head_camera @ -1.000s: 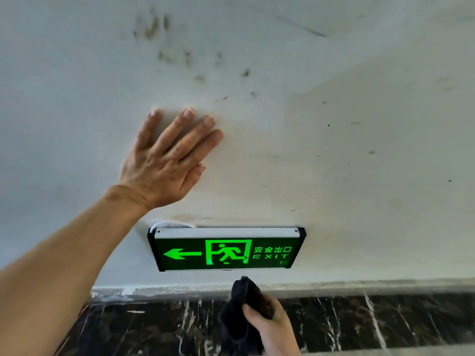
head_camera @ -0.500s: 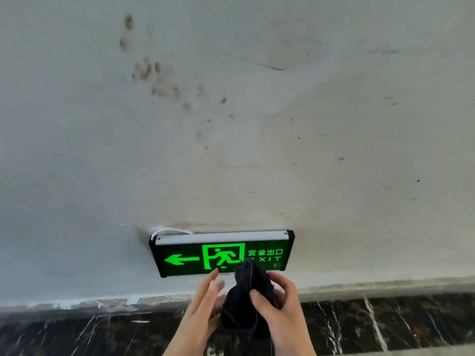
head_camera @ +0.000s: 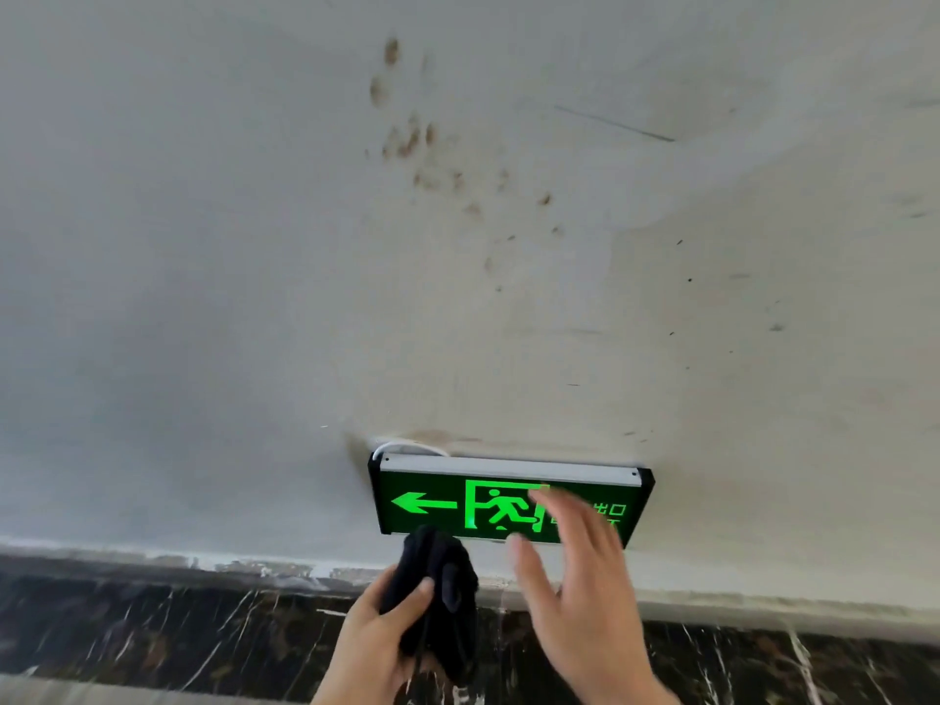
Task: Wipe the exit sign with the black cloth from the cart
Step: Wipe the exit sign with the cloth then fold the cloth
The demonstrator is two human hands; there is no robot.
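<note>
A lit green exit sign [head_camera: 437,503] with an arrow and a running figure hangs low on the white wall. Its right part is hidden behind my right hand [head_camera: 585,592], which is raised in front of it, blurred, fingers spread and holding nothing. Just below the sign's left half my left hand [head_camera: 376,638] grips a bunched black cloth [head_camera: 437,577], whose top nearly touches the sign's lower edge.
The white wall [head_camera: 254,297] above the sign carries brown smudges [head_camera: 407,139] and small marks. A white cable [head_camera: 407,445] loops out at the sign's top left. Below runs a dark marble skirting band [head_camera: 152,628].
The cloth passed from my right hand to my left. The left hand came off the wall down to the cloth; the right hand let go and rose in front of the sign.
</note>
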